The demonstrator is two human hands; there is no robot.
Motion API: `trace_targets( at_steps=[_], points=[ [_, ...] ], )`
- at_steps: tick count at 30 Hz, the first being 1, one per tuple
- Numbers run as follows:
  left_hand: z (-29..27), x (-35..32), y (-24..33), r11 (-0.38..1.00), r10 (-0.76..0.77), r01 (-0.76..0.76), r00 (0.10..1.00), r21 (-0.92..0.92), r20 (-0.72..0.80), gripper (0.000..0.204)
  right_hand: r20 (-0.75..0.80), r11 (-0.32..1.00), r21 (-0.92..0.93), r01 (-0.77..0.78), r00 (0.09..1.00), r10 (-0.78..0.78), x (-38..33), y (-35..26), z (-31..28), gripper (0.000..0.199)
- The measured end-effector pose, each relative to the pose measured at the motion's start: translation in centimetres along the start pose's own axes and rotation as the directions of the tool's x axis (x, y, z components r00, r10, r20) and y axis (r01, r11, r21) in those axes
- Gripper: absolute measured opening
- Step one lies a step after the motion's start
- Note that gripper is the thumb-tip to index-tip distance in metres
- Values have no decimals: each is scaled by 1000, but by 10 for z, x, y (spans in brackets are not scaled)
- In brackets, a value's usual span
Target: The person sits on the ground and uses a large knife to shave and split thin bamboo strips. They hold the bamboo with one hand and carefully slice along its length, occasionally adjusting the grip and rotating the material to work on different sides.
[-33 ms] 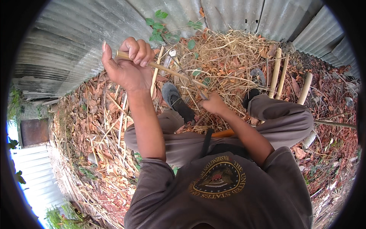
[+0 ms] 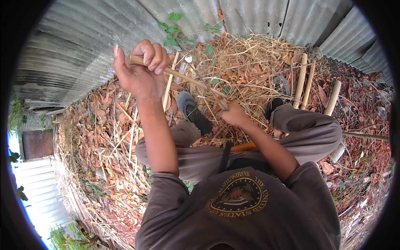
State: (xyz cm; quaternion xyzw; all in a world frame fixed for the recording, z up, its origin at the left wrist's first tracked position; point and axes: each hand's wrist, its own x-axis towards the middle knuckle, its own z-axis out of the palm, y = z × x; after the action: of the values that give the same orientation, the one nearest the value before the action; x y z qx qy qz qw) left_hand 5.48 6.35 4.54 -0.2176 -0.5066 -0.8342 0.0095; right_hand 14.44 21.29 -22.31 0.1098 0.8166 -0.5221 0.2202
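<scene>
Both forearms [image 2: 156, 137] reached forward, left hand [image 2: 143, 79] raised, grip curled round a slender tan wooden stick [image 2: 187, 79] slanting toward the right hand [image 2: 234, 114], clenched on a dark-bladed knife [image 2: 216, 96]. The left had edged rightward.

The ground [image 2: 349, 96] carries a thick litter. Beyond the right hand [image 2: 234, 115] spreads a loose heap of dry straw [image 2: 250, 54], while brown dead leaves [image 2: 110, 108] cover the earth below and left of the left hand [image 2: 143, 75], with pale split strips [image 2: 134, 137] strewn across them. Well right of the right hand lie three peeled poles [image 2: 301, 81]; farther right, a thin dark stick [image 2: 366, 136]. A pale stub [image 2: 338, 153] below these poles is possibly wood.
</scene>
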Motion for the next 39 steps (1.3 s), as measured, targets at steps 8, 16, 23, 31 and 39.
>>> trace_targets(
  at_steps=[8,16,23,31,39],
  points=[
    [-3,2,-9,983,182,-182,982,12,-52,55,-54,973,186,136,990,-128,-18,-10,10,22],
    [4,-11,-7,960,266,-250,954,123,-137,52,543,225,816,-533,839,21,-45,-70,-9,25],
    [-6,-4,-6,940,327,-271,888,206,-325,55,69,858,479,186,966,-248,-71,-83,18,20],
    [-21,5,4,939,317,-213,839,270,-441,52,48,928,-173,-329,939,341,10,116,12,35],
    [-40,-5,2,963,261,-235,933,132,-246,53,72,927,299,226,964,-258,-62,-37,26,23]
  ],
)
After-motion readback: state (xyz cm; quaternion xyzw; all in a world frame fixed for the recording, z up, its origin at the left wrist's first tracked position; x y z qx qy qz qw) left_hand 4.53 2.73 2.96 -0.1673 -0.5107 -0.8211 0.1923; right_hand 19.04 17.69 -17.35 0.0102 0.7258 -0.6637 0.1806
